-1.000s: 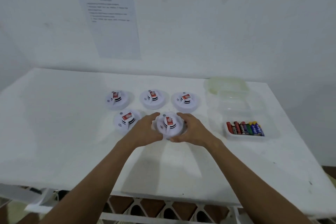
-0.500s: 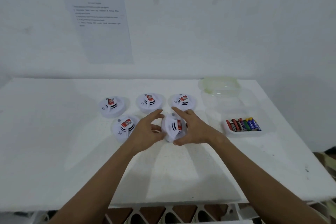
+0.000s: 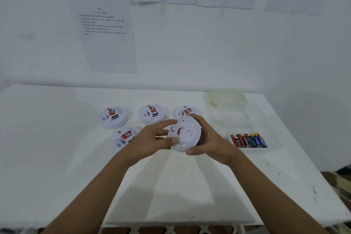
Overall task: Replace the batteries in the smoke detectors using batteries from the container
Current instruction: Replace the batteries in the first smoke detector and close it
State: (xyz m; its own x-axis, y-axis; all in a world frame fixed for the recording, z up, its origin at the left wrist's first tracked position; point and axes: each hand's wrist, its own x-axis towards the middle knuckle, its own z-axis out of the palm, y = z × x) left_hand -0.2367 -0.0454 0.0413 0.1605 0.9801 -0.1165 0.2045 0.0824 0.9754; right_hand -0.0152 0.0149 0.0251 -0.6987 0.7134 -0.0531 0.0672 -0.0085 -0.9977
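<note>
A white round smoke detector (image 3: pixel 185 135) is held above the table with its flat back side turned toward me. My left hand (image 3: pixel 150 141) grips its left edge with thumb and fingers, and my right hand (image 3: pixel 208 142) cups its right side. Several more detectors rest face up on the white table (image 3: pixel 57 157): one at the back left (image 3: pixel 113 118), one at the back middle (image 3: pixel 152 114), one partly hidden behind the held unit (image 3: pixel 183 111), and one in front left (image 3: pixel 124 138). A clear container (image 3: pixel 273 144) on the right holds several batteries (image 3: pixel 248 140).
A clear lid with a greenish rim (image 3: pixel 226 99) lies behind the container near the wall. Printed sheets (image 3: pixel 106 32) hang on the white wall. The table's front edge runs along the bottom, its right edge just past the container.
Both hands have lifted the front-middle detector off the table and turned it over, so its back now faces me. The view has also shifted slightly.
</note>
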